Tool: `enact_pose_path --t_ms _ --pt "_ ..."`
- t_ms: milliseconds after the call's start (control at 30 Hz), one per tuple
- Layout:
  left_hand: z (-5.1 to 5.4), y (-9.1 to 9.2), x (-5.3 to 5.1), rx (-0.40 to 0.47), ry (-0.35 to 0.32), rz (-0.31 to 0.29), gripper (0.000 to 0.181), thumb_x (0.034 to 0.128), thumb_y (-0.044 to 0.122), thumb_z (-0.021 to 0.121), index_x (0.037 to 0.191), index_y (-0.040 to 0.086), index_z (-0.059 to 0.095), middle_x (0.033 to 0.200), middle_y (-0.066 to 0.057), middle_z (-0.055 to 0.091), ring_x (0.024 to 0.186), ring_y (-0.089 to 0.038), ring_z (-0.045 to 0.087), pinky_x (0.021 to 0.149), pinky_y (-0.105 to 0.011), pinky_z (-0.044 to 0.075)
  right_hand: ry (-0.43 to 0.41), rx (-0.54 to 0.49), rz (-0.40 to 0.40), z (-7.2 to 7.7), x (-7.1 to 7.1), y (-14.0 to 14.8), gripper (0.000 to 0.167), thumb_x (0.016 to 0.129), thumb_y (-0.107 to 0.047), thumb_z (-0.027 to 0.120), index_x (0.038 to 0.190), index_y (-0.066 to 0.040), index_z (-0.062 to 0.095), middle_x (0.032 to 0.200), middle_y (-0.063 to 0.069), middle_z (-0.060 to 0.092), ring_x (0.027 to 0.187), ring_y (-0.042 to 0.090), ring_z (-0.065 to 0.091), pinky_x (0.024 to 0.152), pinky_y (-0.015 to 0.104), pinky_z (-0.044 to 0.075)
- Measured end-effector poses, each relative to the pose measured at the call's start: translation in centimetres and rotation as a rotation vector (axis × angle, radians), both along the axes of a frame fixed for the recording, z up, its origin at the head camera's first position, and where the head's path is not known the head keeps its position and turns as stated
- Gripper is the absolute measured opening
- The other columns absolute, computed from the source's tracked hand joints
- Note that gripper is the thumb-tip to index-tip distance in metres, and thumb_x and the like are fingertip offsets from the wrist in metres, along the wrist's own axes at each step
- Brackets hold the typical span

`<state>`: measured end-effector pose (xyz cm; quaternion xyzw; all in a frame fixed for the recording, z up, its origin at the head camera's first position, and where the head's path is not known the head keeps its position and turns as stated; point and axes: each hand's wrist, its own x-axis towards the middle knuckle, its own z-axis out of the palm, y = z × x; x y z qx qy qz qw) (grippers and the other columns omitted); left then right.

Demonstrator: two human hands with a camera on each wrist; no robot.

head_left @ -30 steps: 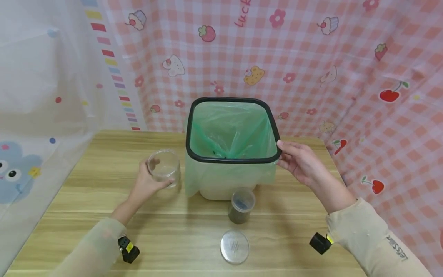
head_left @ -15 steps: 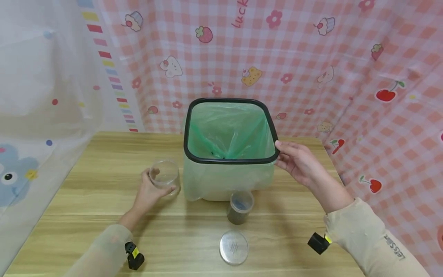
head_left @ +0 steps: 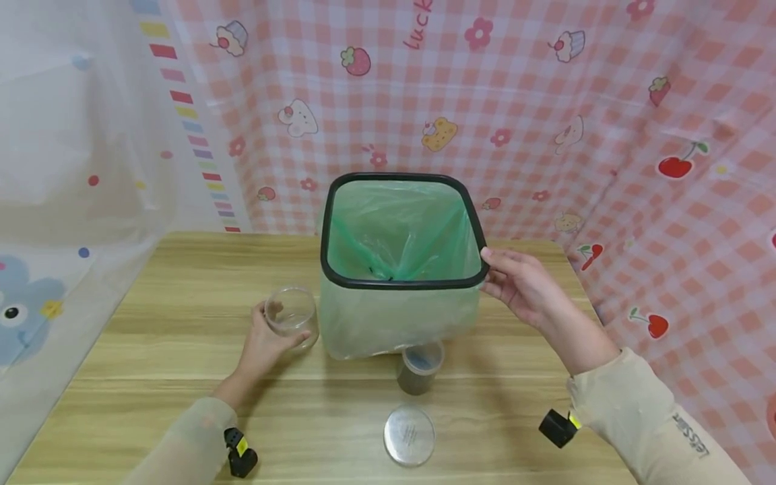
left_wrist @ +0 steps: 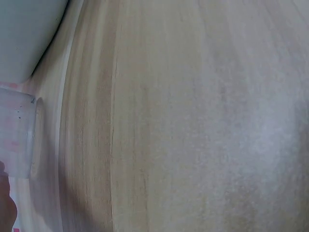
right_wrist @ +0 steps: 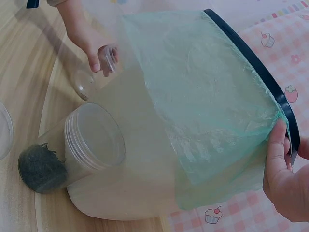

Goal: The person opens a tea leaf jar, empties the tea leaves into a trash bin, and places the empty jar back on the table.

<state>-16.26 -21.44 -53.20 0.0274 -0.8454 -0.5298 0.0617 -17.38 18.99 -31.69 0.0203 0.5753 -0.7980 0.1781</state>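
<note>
My left hand (head_left: 265,345) holds a clear, wide plastic jar (head_left: 296,316) with fingers and thumb round its sides, left of the bin; no contents show inside. The black rim (head_left: 403,284) of a trash bin lined with a thin green bag (head_left: 400,320) is pinched at its right side by my right hand (head_left: 520,279). In front of the bin stands a smaller clear jar (head_left: 420,372) without its lid. Dark, dried leaf-like stuff (right_wrist: 42,168) lies at its bottom in the right wrist view. The left wrist view catches only part of the clear jar (left_wrist: 17,130) and a fingertip.
A round clear lid (head_left: 409,436) lies flat on the wooden table (head_left: 182,377) near the front. Behind the bin hangs a pink checked curtain (head_left: 376,101), with a whitish sheet (head_left: 85,135) on the left. Wrist cameras (head_left: 558,428) sit by both sleeves.
My left hand has brought the wide jar down and nearer to me, beside the bin. The bag's front edge hangs lower. My right hand stays at the rim; the view shifted slightly.
</note>
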Motion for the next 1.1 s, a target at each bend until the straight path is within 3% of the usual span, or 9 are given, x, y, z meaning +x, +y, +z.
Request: enact_pose_path --t_ms 500,1100 --pt "-1.1 -0.3 0.5 0.007 0.010 0.035 0.100 0.0632 0.030 0.087 0.134 0.001 0.022 0.134 -0.020 0.040 0.124 -0.038 0.040 0.103 -0.051 0.031 -0.010 -0.014 0.008 -0.3 0.4 -0.2 0.013 0.095 -0.012 0.052 0.095 -0.002 0.059 0.082 0.004 0.060 0.073 0.011 0.058 0.071 0.022 0.052" --pt "-1.3 -0.1 -0.1 -0.026 0.036 0.038 0.099 0.0651 0.028 0.086 0.137 0.001 0.023 0.134 -0.022 0.040 0.124 -0.038 0.039 0.103 -0.051 0.032 -0.010 -0.049 0.000 -0.3 0.2 0.1 0.013 0.095 -0.014 0.054 0.092 -0.003 0.060 0.082 0.003 0.058 0.073 0.010 0.057 0.070 0.021 0.053"
